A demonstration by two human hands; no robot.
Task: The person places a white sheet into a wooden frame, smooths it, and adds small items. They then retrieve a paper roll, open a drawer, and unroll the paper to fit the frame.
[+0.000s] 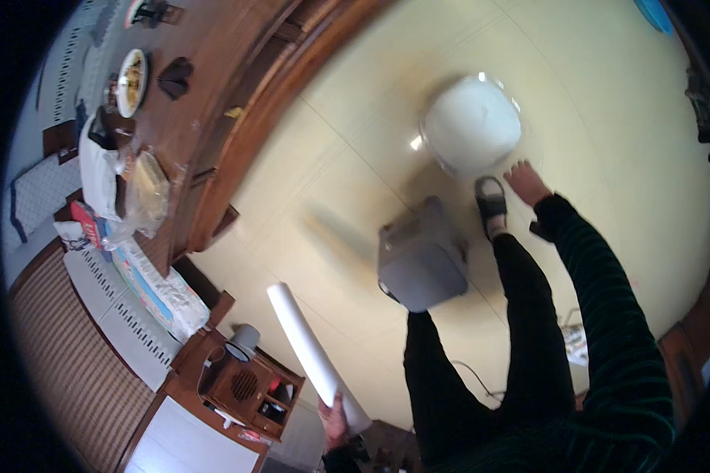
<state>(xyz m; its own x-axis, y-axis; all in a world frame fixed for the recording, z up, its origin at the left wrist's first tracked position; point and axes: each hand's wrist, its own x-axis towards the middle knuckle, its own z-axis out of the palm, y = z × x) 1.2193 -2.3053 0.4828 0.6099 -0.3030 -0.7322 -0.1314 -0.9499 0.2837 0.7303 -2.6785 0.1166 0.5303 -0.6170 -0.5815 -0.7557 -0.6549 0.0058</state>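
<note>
My left hand (pixel 334 419) is closed around the lower end of a long white roll (pixel 308 343), which slants up and away to the left. My right hand (pixel 526 183) reaches forward with its fingers stretched out and nothing in them. Just beyond it on the floor is a white, rounded, squarish thing (pixel 473 126) with a shiny clear rim; its kind is unclear. The hand appears apart from it. Between my legs and that white thing stands a grey plastic box-like container (pixel 422 264). My foot in a dark slipper (pixel 491 197) shows beside my right hand.
A long brown wooden table (pixel 213 102) runs along the left, bearing a plate of food (pixel 132 83) and a clear plastic bag (pixel 148 193). At lower left are a small wooden cabinet (pixel 241 386) and a wooden seat with a woven mat (pixel 71 355). A cable (pixel 477 378) lies near my legs.
</note>
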